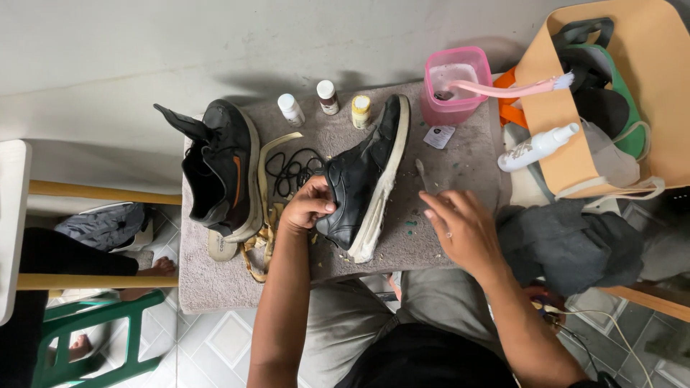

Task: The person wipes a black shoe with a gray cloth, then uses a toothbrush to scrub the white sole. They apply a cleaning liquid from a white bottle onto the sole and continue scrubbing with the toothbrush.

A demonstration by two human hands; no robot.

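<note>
A black sneaker with a white sole (pixel 366 176) lies on its side on a grey towel (pixel 215 276). My left hand (pixel 307 205) grips its upper edge near the opening. My right hand (pixel 463 230) hovers open over the towel to the right of the shoe, fingers spread, next to a thin grey stick (pixel 422 174). A second black sneaker with an orange stripe (pixel 219 172) lies to the left, with black laces (pixel 291 172) and a pale insole (pixel 267 169) between the two shoes.
Three small bottles (pixel 327 97) stand at the towel's far edge. A pink tub (pixel 454 85) holds a pink brush (pixel 517 88). A white spray bottle (pixel 537 147) and a tan bag (pixel 647 93) sit right; dark cloth (pixel 568 244) lies beside. A green stool (pixel 93 334) stands lower left.
</note>
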